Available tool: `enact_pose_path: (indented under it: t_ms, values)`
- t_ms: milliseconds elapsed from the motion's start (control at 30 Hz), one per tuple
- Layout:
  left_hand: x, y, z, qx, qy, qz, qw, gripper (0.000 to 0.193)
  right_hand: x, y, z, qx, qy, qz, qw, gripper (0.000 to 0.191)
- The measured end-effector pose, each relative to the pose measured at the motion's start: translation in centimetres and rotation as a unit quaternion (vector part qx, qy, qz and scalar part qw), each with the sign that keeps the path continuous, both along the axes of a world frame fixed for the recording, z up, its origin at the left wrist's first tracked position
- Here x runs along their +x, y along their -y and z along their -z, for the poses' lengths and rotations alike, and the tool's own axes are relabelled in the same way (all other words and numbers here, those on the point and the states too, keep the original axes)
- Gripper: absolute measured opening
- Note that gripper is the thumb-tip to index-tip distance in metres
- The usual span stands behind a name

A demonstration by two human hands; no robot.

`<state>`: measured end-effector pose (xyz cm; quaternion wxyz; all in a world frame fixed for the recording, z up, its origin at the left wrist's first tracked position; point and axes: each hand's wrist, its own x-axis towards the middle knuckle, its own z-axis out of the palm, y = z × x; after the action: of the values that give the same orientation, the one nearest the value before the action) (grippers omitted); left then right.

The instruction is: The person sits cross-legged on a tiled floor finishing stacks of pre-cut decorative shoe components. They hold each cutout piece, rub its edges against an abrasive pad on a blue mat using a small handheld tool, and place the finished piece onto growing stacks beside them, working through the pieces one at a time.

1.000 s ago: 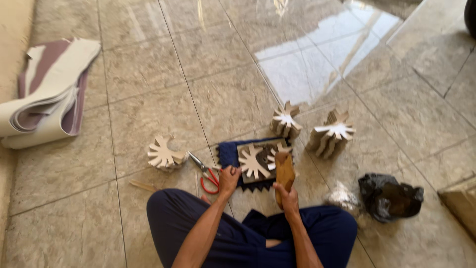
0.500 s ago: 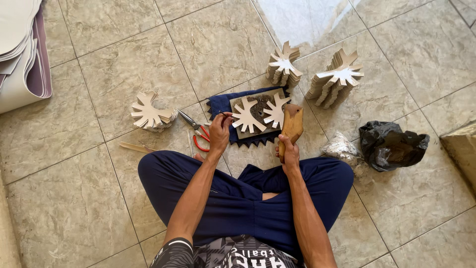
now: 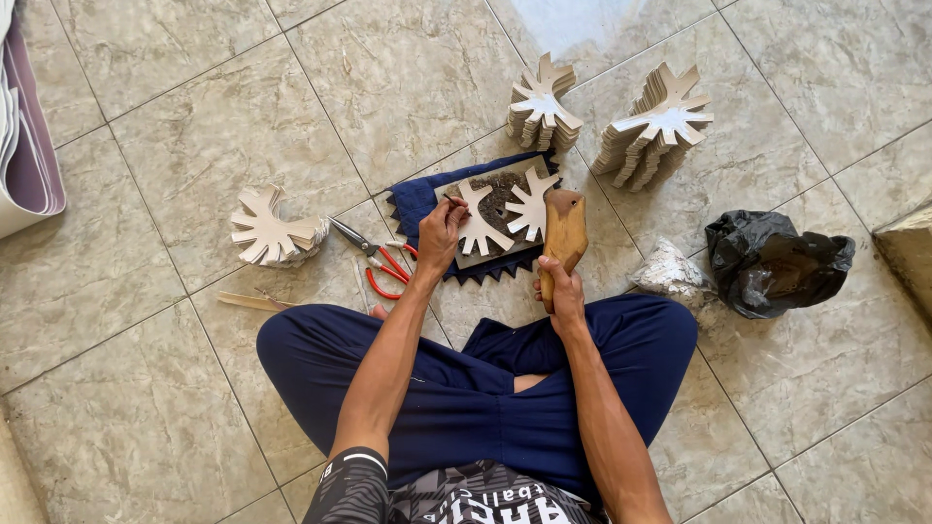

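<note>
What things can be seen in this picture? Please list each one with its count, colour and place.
cut-out shapes: two, cream, on the dark board on the blue cloth
blue cloth: one, dark blue, floor ahead of the knees
cut-out stacks: two, cream, beyond the cloth
cut-out pile: one, cream, left of the pliers
pliers: one, red handles, left of the cloth
black bag: one, floor at right
clear bag: one, whitish, beside the black bag
rolled sheets: several, white and mauve, far left
wooden mallet: one, brown, in right hand
left hand: fingers on a cut-out, holding a thin tool
right hand: grips the mallet handle
</note>
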<state>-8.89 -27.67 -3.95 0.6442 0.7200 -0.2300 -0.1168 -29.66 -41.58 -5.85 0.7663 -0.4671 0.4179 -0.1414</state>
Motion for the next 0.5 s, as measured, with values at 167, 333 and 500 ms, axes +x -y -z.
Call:
enact_pose_path:
  t_ms: [167, 333, 500]
  values:
    - [0.14, -0.08, 0.19, -0.014, -0.022, 0.019, 0.999, 0.015, 0.17, -0.24, -0.24, -0.001, -0.004, -0.008, 1.0, 0.044]
    - [0.13, -0.05, 0.09, 0.014, 0.036, 0.021, 0.999, 0.012, 0.22, -0.27, -0.1, -0.016, -0.018, -0.013, 1.0, 0.044]
    - [-0.11, 0.01, -0.26, 0.031, 0.075, 0.018, 0.997, 0.01, -0.04, -0.49, 0.26, -0.061, -0.038, -0.028, 0.997, 0.047]
